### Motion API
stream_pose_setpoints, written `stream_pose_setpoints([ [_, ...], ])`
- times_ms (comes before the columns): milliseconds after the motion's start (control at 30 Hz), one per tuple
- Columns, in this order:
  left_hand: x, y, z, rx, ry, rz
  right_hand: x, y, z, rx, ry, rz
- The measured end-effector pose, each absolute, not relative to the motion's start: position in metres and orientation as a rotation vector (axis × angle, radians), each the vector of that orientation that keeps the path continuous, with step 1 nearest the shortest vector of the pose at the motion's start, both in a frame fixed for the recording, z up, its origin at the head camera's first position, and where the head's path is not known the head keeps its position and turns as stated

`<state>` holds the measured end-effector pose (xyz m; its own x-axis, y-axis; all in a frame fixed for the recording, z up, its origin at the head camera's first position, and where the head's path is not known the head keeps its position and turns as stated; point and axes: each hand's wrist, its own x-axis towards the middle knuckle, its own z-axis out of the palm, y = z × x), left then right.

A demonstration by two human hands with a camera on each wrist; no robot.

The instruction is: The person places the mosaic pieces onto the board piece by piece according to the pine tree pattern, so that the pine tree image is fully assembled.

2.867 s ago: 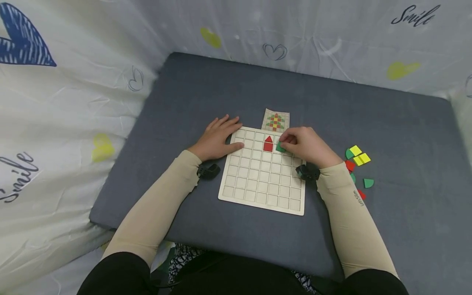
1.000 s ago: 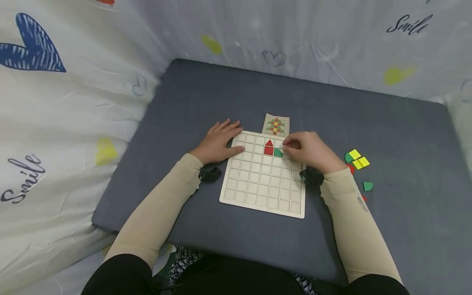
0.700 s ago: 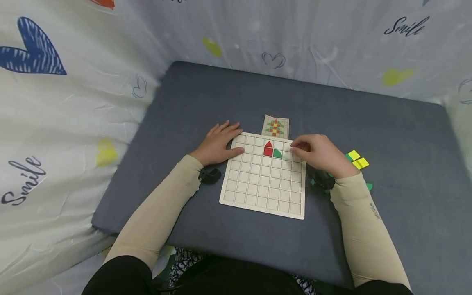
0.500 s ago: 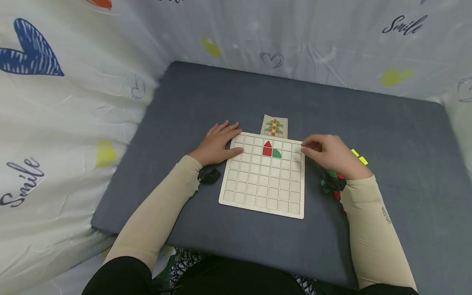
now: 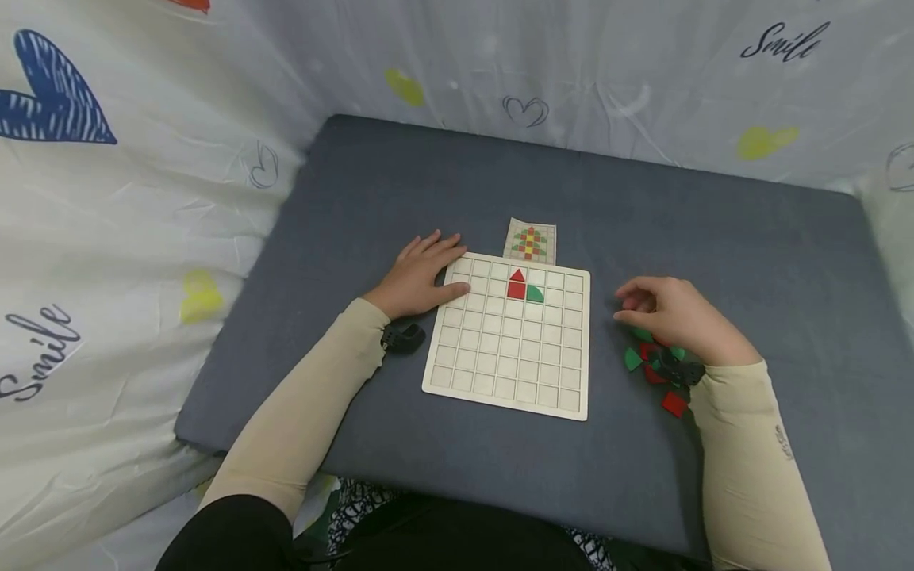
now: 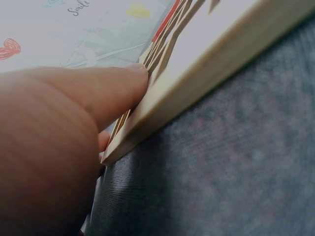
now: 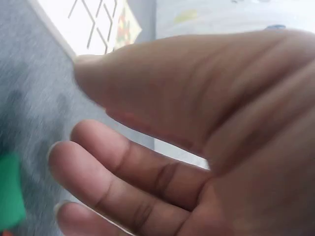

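In the head view the left hand (image 5: 421,276) lies with spread fingers at the upper left corner of a pale grid board (image 5: 471,400); the left wrist view shows its thumb (image 6: 118,88) resting on the board's rim. On the board are a red triangle (image 5: 517,276), a red square (image 5: 516,290) below it and a green quarter-round piece (image 5: 535,293) beside that square. The right hand (image 5: 678,313) hovers right of the board over loose pieces, its fingers loosely bent. Thumb and fingers stand apart with nothing between them in the right wrist view (image 7: 162,118).
A small card (image 5: 530,242) with a coloured tree pattern lies behind the board. Loose green and red pieces, among them a red square (image 5: 674,404), lie on the grey table (image 5: 457,166) beneath and near the right wrist, which partly hides them. Printed curtains (image 5: 457,63) stand behind and left.
The right hand has let go of the green piece, now lying in the grid, and has moved right, off the board. The left hand has stayed at the corner.
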<state>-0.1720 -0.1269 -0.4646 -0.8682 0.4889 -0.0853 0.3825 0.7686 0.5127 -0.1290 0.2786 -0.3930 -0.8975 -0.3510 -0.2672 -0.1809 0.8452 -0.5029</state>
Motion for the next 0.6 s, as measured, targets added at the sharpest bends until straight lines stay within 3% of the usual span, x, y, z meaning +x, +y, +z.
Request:
stream_pose_setpoints([
  [600, -0.173, -0.128, -0.466, 0.686, 2.735, 0.740, -0.122, 0.301, -0.405, -0.403, 2.591, -0.623],
])
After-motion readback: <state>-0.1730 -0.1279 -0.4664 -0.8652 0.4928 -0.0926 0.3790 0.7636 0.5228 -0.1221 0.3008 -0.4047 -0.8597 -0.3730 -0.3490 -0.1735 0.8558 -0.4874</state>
